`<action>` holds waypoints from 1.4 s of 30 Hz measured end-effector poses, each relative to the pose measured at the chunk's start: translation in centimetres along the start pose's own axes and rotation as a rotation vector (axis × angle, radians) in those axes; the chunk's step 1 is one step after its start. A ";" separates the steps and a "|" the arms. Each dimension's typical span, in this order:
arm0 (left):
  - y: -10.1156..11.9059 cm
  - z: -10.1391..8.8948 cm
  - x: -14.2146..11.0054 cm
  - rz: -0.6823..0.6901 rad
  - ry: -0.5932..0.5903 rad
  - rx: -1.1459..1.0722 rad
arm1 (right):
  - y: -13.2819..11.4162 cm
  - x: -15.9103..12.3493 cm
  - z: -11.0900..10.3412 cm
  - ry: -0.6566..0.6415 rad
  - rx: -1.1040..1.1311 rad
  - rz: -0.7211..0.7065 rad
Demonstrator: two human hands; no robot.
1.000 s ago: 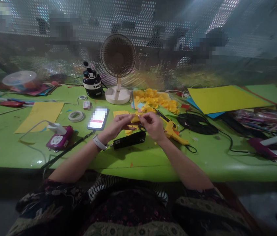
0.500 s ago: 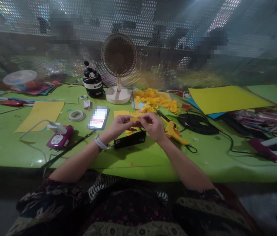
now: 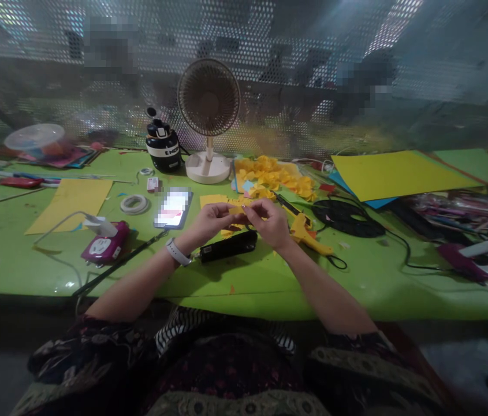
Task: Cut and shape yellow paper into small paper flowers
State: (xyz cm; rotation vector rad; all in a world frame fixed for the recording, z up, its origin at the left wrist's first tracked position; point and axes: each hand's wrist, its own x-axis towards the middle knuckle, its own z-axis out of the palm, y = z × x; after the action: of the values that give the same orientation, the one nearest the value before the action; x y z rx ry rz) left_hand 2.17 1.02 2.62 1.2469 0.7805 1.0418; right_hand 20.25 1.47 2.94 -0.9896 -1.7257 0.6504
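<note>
My left hand, with a pale watch band on its wrist, is closed in a pinch. Opposite it, my right hand pinches too, the fingertips of both almost meeting. Between them is a small piece of yellow paper, largely covered by the fingers. Under the hands lies a black pouch-like case on a strap. More yellow paper lies just behind the left fingers. A yellow glue gun rests right of my right hand, beside a dark cutter knife.
Behind the hands sits a heap of yellow paper petals. A fan, a black bottle and a phone stand or lie further back. Purple power adapters trail cords at both sides. A flat black reel lies right.
Very little differs: both hands keep their pinch at the same spot. The whole view has shifted slightly.
</note>
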 end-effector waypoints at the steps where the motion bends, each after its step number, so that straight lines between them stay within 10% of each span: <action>1: 0.1 0.0 0.0 0.001 0.006 -0.004 | 0.0 0.0 0.0 0.004 0.002 -0.003; 9: 0.3 0.1 -0.2 0.010 -0.003 0.006 | 0.0 0.5 -0.4 0.070 0.141 0.102; 31: 0.4 -0.8 0.1 0.013 -0.037 0.054 | -0.1 1.1 -1.2 -0.344 0.122 0.162; 42: 1.1 -1.6 0.2 0.043 0.027 0.079 | -0.7 1.2 -1.3 -0.341 0.254 0.242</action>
State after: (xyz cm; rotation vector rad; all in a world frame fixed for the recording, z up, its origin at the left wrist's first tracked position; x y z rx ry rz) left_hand 0.56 1.80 3.46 1.3244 0.8250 1.0733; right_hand 21.07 2.08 4.60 -0.9535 -1.7692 1.2231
